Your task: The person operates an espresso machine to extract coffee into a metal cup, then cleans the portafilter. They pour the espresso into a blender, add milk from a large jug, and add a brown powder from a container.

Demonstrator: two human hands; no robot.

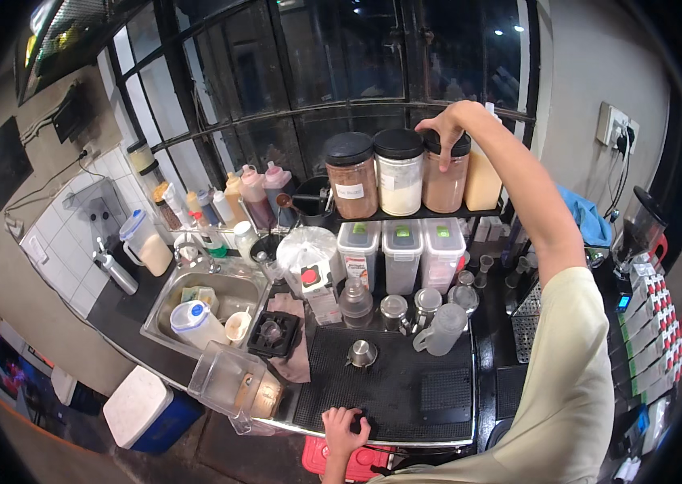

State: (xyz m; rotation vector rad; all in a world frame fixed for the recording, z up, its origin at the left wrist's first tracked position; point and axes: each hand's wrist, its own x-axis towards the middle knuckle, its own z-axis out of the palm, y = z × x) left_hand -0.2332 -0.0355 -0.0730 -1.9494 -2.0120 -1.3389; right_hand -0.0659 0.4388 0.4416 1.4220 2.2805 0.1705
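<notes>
My right hand (453, 127) reaches up to the shelf and grips the black lid of a clear jar of light-brown powder (445, 184), one finger running down its side. The jar stands on the black shelf (426, 216). Left of it are a jar of white powder (400, 181) and a jar of darker brown powder (350, 181); a bottle of yellowish liquid (482, 181) is on the right, partly behind my forearm. My left hand (346, 429) rests at the front edge of the black rubber bar mat (389, 393), fingers curled loosely, nothing seen in it. A metal jigger (363, 353) stands farther in.
Below the shelf stand lidded plastic containers (401, 260). Glass mugs and a frosted pitcher (444, 330) line the mat's back. Leftward are a sink (159, 314) holding a jug (199, 323), a clear bin (220, 369) at the counter edge and squeeze bottles (253, 190). A coffee grinder (637, 233) is far right.
</notes>
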